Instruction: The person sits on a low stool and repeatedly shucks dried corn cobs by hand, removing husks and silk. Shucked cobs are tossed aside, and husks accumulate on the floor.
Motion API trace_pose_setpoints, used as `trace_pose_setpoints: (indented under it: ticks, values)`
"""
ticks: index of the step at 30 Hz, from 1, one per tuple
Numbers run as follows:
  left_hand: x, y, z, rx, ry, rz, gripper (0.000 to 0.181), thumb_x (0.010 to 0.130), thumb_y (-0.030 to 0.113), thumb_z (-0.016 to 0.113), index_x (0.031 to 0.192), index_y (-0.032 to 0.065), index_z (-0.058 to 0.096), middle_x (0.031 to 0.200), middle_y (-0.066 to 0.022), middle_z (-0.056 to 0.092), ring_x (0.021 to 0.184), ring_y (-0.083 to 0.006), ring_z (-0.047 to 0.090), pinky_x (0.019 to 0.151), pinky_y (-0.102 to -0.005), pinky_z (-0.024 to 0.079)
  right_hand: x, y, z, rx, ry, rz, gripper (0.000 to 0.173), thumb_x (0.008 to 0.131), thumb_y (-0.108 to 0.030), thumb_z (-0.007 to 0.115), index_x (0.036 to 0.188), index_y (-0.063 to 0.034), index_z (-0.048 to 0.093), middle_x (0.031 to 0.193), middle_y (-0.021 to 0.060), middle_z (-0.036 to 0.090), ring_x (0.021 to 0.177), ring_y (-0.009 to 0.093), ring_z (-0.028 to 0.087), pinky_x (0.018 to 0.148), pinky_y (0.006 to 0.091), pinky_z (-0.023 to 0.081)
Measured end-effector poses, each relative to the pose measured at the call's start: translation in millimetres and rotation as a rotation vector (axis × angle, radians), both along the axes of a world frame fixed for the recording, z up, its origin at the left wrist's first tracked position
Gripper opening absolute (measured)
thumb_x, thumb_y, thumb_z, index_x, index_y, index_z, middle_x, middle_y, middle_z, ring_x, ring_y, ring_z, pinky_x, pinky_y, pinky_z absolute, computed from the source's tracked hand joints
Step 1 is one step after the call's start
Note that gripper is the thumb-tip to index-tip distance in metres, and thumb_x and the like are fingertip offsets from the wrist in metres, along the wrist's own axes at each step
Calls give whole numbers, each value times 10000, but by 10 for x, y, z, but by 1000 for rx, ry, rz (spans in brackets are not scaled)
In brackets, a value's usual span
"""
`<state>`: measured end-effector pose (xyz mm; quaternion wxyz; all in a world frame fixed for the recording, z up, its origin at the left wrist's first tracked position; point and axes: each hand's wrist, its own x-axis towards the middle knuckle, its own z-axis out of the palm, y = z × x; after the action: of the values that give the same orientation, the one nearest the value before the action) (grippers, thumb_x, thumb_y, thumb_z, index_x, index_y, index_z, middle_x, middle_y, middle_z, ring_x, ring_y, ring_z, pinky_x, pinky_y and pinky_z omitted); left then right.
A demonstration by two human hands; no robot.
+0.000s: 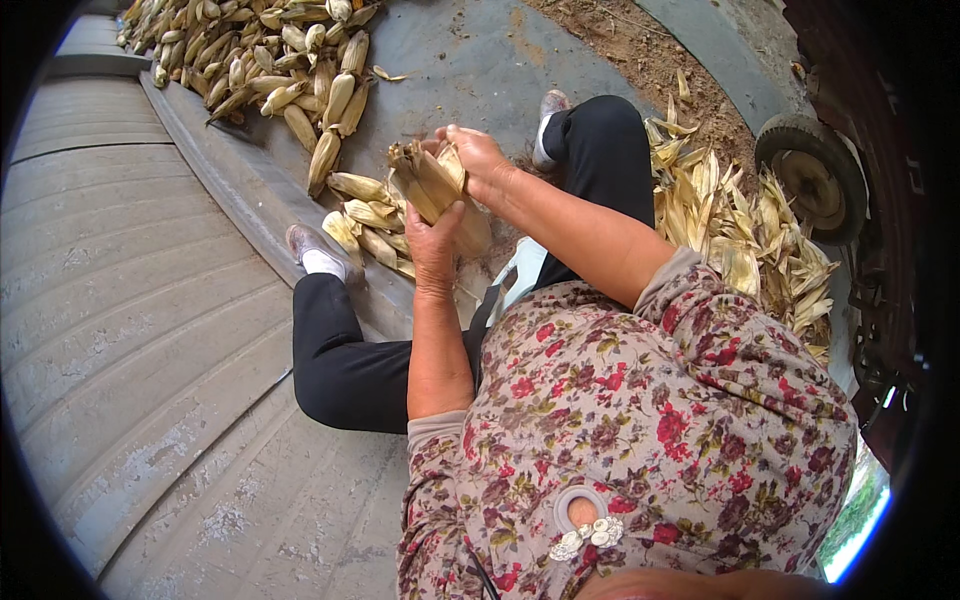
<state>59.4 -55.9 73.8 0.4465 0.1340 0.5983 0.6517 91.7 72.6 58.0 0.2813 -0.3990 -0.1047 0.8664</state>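
Observation:
Between my legs I hold a dry, tan corn ear in its husk [426, 178], its ragged end pointing away from me. My left hand [433, 244] is closed around the lower part, thumb lying across the husk. At the upper right side, my right hand [476, 161] has its fingers on a husk leaf; its fingertips are partly hidden behind the husk. A loose husk part hangs blurred below. Whether kernels are bare inside cannot be seen. Just beyond my left hand, several unhusked corn ears [371, 214] lie on the floor.
A large heap of unhusked corn ears [255, 56] stands at the far left beside a ribbed metal shutter [135, 262]. Stripped husks [712, 202] are piled to my right, near a small wheel [811, 178]. Under me shows a pale seat [521, 266].

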Motion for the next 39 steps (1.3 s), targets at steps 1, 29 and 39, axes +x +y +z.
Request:
trace_pose_setpoints:
  ticks: [1,29,39]
  values:
    - [-6,9,26,21,-35,7,435,749,119,686,1134,43,499,1026,-55,573,902,-151,557,796,-293,465,13,4,25,-118,25,-28,223,983,-213,376,996,-21,488,857,124,603,814,254,606,775,384,525]
    - [-850,-256,-691,119,-341,727,572,861,554,523,1206,99,485,1136,-77,574,1028,-261,554,888,-428,480,752,-574,247,371,24,580,246,969,-262,441,929,-36,529,510,-49,295,429,79,286,501,270,379]
    - [-922,-300,-640,299,-317,522,734,757,617,620,1229,82,453,1031,-107,584,900,-264,591,792,-412,510,1055,-539,-208,467,-218,723,319,924,-313,542,935,4,579,514,-16,425,392,83,376,387,247,339]
